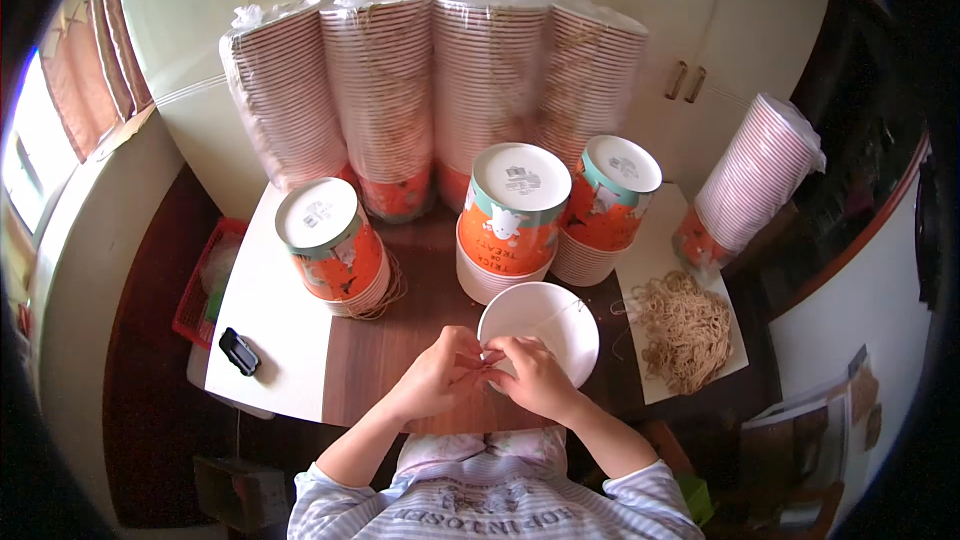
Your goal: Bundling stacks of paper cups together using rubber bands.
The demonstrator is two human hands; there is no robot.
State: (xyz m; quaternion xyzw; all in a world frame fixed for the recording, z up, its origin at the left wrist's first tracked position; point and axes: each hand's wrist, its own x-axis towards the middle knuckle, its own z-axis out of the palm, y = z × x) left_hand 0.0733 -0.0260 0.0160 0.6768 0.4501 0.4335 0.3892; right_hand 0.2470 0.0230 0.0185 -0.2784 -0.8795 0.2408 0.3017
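I am wearing a top (490, 505) striped in white and pale grey-blue, with dark print. My open cup (560, 330) is showing a white inside. The upturned cups (512, 228) are showing me white bases, teal bands and orange sides with white figures. The wrapped stacks (380, 90) are displaying pink-and-white stripes, the twine (685, 332) is looking tan, and the tabletop (365, 370) is running dark brown between white sides.

Two-handed grip (532, 380), white bucket (575, 342); hold unclear

The head view looks down from just above the tabletop's (375, 370) near edge, facing its far edge, reaching past both side edges.
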